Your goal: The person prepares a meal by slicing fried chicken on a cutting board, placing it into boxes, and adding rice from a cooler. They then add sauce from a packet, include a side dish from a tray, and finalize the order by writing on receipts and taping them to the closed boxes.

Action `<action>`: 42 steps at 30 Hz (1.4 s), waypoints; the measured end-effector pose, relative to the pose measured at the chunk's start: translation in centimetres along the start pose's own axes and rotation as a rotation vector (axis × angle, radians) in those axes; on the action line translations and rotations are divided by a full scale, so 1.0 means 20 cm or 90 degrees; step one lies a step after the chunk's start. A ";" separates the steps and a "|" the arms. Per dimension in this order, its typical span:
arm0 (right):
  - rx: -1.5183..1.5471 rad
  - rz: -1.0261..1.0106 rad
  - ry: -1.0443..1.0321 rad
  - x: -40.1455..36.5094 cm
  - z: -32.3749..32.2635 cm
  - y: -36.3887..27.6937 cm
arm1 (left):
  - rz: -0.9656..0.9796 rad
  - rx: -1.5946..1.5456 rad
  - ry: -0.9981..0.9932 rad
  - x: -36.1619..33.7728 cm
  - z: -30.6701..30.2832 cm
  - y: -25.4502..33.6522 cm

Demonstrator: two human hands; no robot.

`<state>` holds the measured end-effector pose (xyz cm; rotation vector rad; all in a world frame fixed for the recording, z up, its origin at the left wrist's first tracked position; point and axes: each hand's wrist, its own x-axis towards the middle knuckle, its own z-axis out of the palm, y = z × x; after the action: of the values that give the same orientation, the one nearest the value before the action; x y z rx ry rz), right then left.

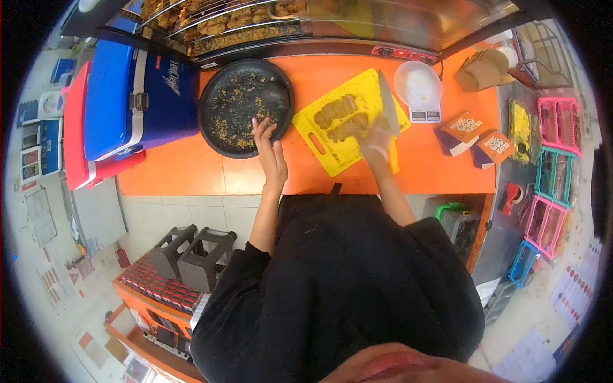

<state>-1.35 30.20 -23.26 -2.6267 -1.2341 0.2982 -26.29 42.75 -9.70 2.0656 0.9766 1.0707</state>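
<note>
My left hand (pixel 271 153) is held up at the right rim of a round black pan (pixel 239 105), fingers stretched out. Golden crumbs lie scattered inside the pan. My right hand (pixel 375 136), smeared by motion and seemingly in a clear plastic glove, is over the right end of the sliced brown fried cutlets (pixel 345 118). These lie in two rows on a yellow cutting board (pixel 335 163). A large knife (pixel 387 102) rests along the board's right side, its yellow handle just right of my right hand; I cannot tell whether the fingers touch it.
Right of the board stands a white kitchen scale (pixel 424 115) with a bowl on top. Printed orange boxes (pixel 469 131) and brown paper packaging (pixel 479 70) are farther right. A blue cooler (pixel 153 96) stands at the left. Behind, a glass display case (pixel 255 29) holds fried pieces on racks.
</note>
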 end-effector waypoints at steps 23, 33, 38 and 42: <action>1.416 0.307 -0.210 -0.04 -0.45 0.28 | -0.014 0.012 -0.104 -0.28 0.00 0.18; 1.616 0.558 -0.160 -0.30 -1.15 1.00 | -0.014 -0.058 -0.310 -0.56 1.22 0.84; 1.529 0.549 -0.177 -0.33 -1.36 1.27 | -0.094 -0.133 -0.531 -0.57 1.65 1.04; 1.593 0.497 -0.278 -0.37 -1.36 1.52 | -0.057 0.120 -0.604 -0.56 1.95 1.11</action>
<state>23.74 2.48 -5.24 -0.4727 0.5016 1.2751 9.88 14.58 -16.14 2.2573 0.6555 -0.1128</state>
